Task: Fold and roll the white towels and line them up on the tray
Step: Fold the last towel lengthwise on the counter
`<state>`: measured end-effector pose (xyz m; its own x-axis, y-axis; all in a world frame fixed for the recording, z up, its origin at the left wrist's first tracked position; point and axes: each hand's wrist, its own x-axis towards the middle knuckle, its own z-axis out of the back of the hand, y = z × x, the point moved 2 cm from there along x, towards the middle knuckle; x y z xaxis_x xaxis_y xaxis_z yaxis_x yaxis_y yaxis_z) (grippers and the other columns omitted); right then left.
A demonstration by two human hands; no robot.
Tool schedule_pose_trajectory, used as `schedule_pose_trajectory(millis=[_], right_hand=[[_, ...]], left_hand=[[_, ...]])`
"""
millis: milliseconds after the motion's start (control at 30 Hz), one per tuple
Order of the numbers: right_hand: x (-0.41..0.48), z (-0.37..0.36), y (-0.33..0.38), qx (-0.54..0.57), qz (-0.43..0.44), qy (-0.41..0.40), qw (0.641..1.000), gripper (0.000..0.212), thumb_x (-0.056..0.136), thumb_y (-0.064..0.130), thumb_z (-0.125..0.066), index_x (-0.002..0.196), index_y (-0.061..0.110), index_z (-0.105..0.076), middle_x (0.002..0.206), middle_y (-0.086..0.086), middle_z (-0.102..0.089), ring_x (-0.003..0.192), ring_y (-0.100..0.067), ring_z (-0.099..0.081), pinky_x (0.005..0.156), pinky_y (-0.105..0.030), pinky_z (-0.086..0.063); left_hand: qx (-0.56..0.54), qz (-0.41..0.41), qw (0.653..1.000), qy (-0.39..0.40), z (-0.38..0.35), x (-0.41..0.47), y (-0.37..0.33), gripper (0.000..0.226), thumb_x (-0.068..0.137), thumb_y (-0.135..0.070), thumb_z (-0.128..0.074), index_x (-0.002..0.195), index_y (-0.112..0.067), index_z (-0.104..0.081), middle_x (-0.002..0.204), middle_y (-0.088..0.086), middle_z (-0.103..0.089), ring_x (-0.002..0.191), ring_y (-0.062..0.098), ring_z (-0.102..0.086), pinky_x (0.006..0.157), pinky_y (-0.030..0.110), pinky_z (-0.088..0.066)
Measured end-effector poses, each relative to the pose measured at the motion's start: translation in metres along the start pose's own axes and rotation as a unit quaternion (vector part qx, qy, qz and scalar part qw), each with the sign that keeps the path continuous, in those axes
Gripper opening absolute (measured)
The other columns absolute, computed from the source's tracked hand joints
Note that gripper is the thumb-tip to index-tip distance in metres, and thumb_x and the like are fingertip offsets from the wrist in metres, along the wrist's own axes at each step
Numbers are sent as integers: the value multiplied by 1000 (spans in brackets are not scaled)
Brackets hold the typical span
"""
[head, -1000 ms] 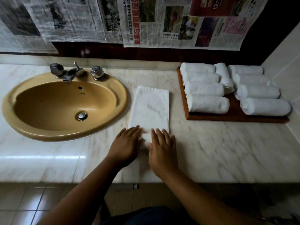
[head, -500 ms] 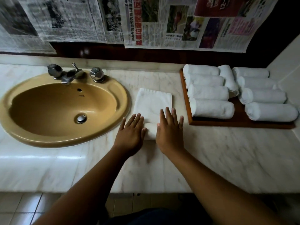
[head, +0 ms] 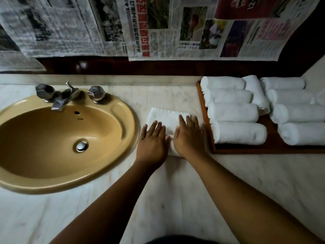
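1. A mustard sink (head: 130,120) sits at left, its rim just beside the left grip (head: 151,143), flat with fingers straight.
2. A half-rolled white towel (head: 167,117) lies on the marble counter (head: 246,173) between sink and tray (head: 204,117), pressed under both palms.
3. The right grip (head: 189,138), likewise flat and unclenched, nears the tray's left edge; rolled towels (head: 233,112) crowd the tray.

Glossy sink (head: 123,110), cloth towel (head: 167,117)

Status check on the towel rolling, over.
Status: left hand and right hand pressing flat on the towel. Part rolled, on the counter. Path to tray clear.
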<state>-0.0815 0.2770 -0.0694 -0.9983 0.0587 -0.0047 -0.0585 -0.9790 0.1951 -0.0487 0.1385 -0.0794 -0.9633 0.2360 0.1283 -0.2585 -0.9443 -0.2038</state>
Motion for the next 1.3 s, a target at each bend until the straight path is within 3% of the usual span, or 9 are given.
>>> schedule_pose_trajectory(millis=[100,267,367,600,667,733,833,1133,1300], right_hand=[[2,8,0,19,47,-188,981,43,101,26,-43,141,16,-55,143,-8,-54,140,-32,-42,120,-59,-18],[1,-25,-4,39,57,-102,992,51,105,39,-28,146,18,-51,149,-6,-50,145,-32,-35,115,-63,-25],[36,-25,-7,36,58,-98,993,54,103,40,-25,144,20,-54,151,-4,-50,148,-30,-31,117,-61,-23],[92,-21,0,31,24,-98,994,51,99,39,-28,126,21,-67,133,-5,-63,130,-30,-49,111,-55,-31],[96,-23,1,14,25,-131,991,42,100,36,-33,114,18,-69,122,-8,-64,113,-31,-54,103,-52,-37],[98,-24,1,2,28,-147,989,37,102,34,-36,106,15,-67,113,-10,-63,100,-32,-54,91,-47,-40],[94,-22,0,-2,42,-159,986,33,102,34,-37,100,15,-64,105,-9,-61,92,-30,-53,78,-42,-37],[14,-12,-8,24,113,-165,980,24,100,33,-42,91,20,-60,93,-1,-59,83,-24,-52,71,-38,-33],[-78,-21,-31,97,190,-158,964,40,101,46,-46,123,18,-64,121,-4,-63,108,-27,-60,86,-44,-46]], left_hand=[[-4,60,996,63,1,45,7,62,102,-37,-9,149,-9,-39,157,9,-36,150,20,-23,122,46,-5],[-30,135,986,98,-11,95,16,62,104,-33,-17,158,-8,-1,166,10,4,152,25,10,122,47,5],[-63,156,983,74,-14,111,23,63,103,-34,-16,158,-11,5,165,9,10,151,26,17,122,50,7],[-89,103,990,-37,-18,158,35,59,103,-30,-21,158,-13,-11,165,5,-16,153,25,0,122,47,8],[-99,81,988,-81,-13,164,36,50,102,-25,-30,151,-13,-32,153,8,-41,146,29,-26,122,46,-6],[-129,40,982,-132,-8,164,35,32,99,-21,-38,124,-13,-55,121,9,-59,113,31,-51,102,42,-34],[-115,-50,985,-115,-6,149,37,20,98,-24,-44,93,-11,-57,92,8,-56,80,29,-50,69,39,-38],[-40,-100,992,-71,-1,44,32,29,98,-32,-45,102,-10,-63,96,8,-60,81,31,-54,71,39,-42],[-62,-108,988,-89,5,-35,13,25,98,-31,-47,91,-12,-62,84,5,-55,70,27,-47,64,37,-38]])
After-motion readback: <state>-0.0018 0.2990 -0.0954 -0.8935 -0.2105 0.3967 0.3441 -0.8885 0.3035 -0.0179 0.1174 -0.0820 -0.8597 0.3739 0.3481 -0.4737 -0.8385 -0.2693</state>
